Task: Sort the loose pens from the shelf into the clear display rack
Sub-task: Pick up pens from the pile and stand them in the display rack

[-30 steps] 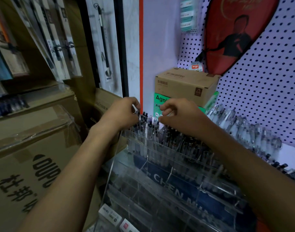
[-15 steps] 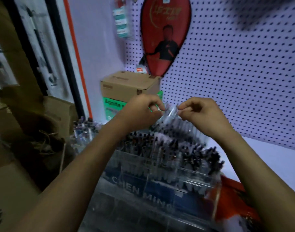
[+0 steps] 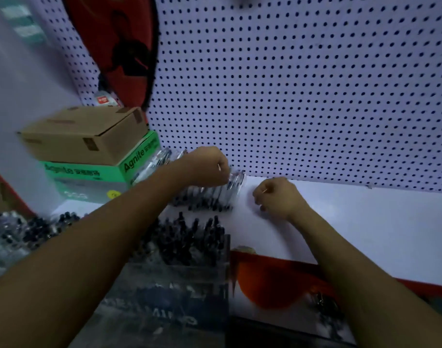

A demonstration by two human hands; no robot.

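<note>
Loose pens on shelf, both hands at the pile.

A row of loose pens (image 3: 209, 194) lies on the white shelf (image 3: 365, 222) against the pegboard (image 3: 302, 84), behind the clear display rack (image 3: 179, 267), which already holds dark-capped pens. The left hand (image 3: 207, 169) rests over the row, fingers curled down onto it; whether it grasps a pen cannot be told. The right hand (image 3: 277, 197) is clenched beside the row; its contents are hidden. Stacked boxes (image 3: 89, 151) stand to the left.

Your left hand (image 3: 209, 167) is curled on the loose pens (image 3: 214, 194) lying on the white shelf (image 3: 365, 222). Right hand (image 3: 280, 197) fisted beside them. Clear display rack (image 3: 179, 259) nearer you, full of pens.
</note>
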